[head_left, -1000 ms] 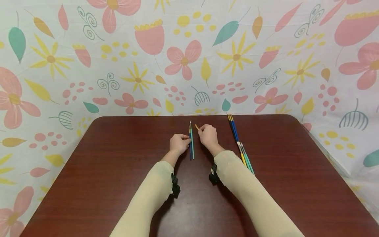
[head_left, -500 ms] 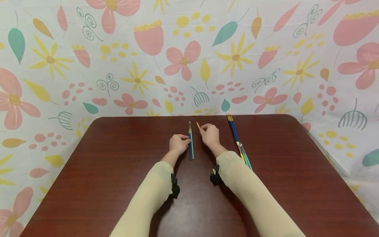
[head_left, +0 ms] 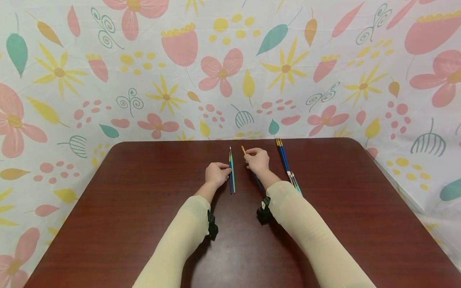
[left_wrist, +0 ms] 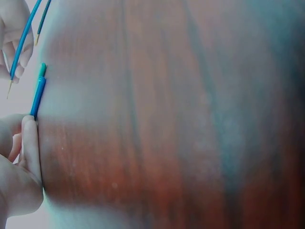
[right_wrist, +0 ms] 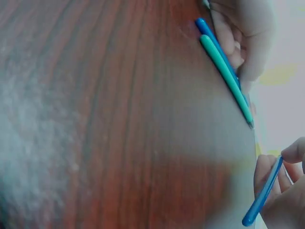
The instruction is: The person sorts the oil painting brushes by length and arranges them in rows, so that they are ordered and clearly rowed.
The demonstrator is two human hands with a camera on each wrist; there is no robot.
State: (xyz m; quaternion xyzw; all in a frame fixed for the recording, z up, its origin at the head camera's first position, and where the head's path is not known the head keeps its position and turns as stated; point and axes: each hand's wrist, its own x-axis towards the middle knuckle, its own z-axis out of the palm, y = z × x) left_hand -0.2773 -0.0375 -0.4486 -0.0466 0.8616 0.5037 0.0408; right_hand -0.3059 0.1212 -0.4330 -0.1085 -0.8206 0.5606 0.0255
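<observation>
Two slim paintbrushes lie side by side at the far middle of the table, a blue paintbrush (head_left: 231, 185) and a teal paintbrush (head_left: 233, 176). My left hand (head_left: 217, 175) is at their left side, thumb and fingers pinching the blue one; its fingertips partly cover both. To the right, my right hand (head_left: 258, 161) pinches another blue paintbrush (right_wrist: 263, 198) near its gold-coloured bristle end, which points away from me. The handle of that brush slants back beneath the right hand and partly disappears behind the wrist.
Several dark blue paintbrushes (head_left: 283, 156) lie to the right near the far edge. Closer in, more brushes with teal handles (head_left: 296, 184) are partly hidden by the right sleeve. A floral cloth (head_left: 223, 40) hangs behind the brown table (head_left: 126, 224).
My right hand has shifted to the right with its paintbrush, away from the pair, and the brush handle now shows below it. My left hand has stayed at the pair.
</observation>
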